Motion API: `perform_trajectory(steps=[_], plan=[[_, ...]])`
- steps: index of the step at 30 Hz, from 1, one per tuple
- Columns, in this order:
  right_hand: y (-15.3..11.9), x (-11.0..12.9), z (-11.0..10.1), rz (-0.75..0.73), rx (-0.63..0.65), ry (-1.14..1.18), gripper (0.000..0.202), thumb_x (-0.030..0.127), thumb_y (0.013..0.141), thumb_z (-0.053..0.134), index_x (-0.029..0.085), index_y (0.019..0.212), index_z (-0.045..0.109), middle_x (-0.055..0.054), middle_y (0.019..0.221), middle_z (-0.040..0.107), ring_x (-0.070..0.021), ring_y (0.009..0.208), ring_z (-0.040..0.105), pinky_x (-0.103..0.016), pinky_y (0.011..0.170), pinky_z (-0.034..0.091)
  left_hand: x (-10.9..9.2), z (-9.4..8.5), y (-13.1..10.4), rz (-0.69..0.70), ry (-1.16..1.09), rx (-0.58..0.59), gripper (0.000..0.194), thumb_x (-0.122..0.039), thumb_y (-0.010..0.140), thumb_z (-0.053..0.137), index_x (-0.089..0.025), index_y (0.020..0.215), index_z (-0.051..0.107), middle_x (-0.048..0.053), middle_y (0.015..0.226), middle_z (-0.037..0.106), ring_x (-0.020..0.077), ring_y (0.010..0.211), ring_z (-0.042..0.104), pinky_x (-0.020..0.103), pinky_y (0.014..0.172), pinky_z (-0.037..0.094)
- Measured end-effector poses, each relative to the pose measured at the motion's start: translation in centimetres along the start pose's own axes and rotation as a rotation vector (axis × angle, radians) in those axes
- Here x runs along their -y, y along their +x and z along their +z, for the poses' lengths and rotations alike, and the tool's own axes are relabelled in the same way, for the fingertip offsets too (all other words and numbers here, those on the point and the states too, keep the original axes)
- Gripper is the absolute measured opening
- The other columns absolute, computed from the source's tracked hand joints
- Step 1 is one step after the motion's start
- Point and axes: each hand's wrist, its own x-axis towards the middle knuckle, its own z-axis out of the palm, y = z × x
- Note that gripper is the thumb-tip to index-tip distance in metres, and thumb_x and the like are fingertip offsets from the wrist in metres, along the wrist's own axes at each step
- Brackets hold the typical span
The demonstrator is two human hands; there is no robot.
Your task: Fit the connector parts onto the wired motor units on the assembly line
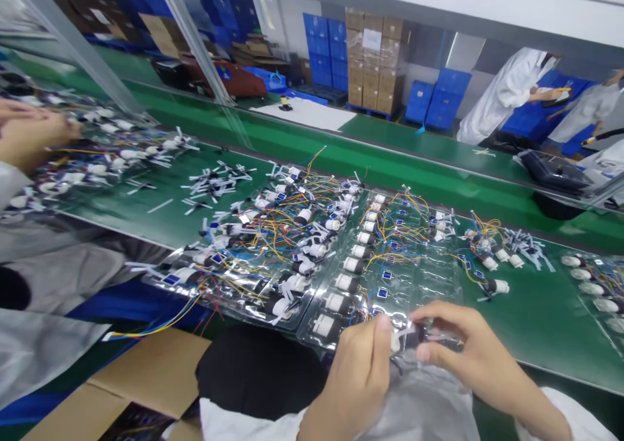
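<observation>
Close in, at the desk's [541, 324] near edge, two hands work on one small motor [412, 338]. The left hand [359, 366] has its grip closed on the white end, thumb uppermost; the right hand [461, 340] has thumb and forefinger closed about the dark end. A pale strip [404, 331] shows across the motor, blurred.

Just beyond the hands lies a clear tray [436, 275], white-and-black motors lined along its left side, with coloured wires across the middle. Touching it on the left, a second tray is heaped with motors, wires and pale strips. Below that tray, lower left, stands an open cardboard box [151, 373].

To the right of the clear tray are several loose motors [496, 286] and, just beside them, a pile of strips [529, 246]. Another strip pile lies left of the heaped tray, and farther left are a co-worker's hands [36, 132].

Past the metal frame, a person in a white coat [507, 93] stands near blue crates [443, 96]; a stack of cartons [373, 67] rises behind.
</observation>
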Motion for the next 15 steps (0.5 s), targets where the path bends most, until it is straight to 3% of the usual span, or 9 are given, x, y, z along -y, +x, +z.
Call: perform_trajectory(steps=[3,6,11,15], plan=[[0.3,-0.4,0.4,0.055,-0.167,0.207,0.021,0.036,0.084,0.087,0.027,0.102,0.080,-0.001,0.096,0.080,-0.0168,0.084,0.075,-0.024,0.078,0.060,-0.3,0.4,-0.8,-0.202,-0.253,-0.099,0.047,-0.043,0.111,0.036,-0.023,0.082,0.066,0.006,0.075,0.072,0.0208,0.072,0.066,0.030,0.068,0.046],[0.8,-0.8,1.4,-0.006,-0.330,0.350,0.014,0.034,0.083,0.088,0.027,0.094,0.081,0.000,0.090,0.078,-0.0139,0.081,0.074,-0.019,0.076,0.060,-0.4,1.8,-1.5,-0.417,-0.476,-0.244,0.038,-0.056,0.101,0.057,-0.023,0.105,0.074,0.010,0.101,0.077,0.0253,0.092,0.068,0.030,0.076,0.050],[1.4,-1.2,2.6,-0.094,-0.407,0.562,0.007,0.033,0.091,0.082,0.027,0.094,0.082,-0.003,0.097,0.078,-0.0162,0.092,0.076,-0.022,0.084,0.061,-0.5,3.2,-1.2,-0.559,-0.897,-0.084,0.047,-0.064,0.093,0.066,-0.020,0.098,0.079,0.010,0.094,0.076,0.0246,0.087,0.067,0.028,0.070,0.051],[1.3,-1.2,2.9,-0.055,-0.407,0.678,0.013,0.037,0.090,0.083,0.025,0.094,0.085,-0.006,0.094,0.078,-0.0165,0.074,0.075,-0.024,0.063,0.063,-0.9,3.5,-0.8,-0.673,-1.181,-0.038,0.043,-0.058,0.082,0.083,-0.018,0.097,0.080,0.008,0.088,0.077,0.0196,0.079,0.068,0.026,0.072,0.052]])
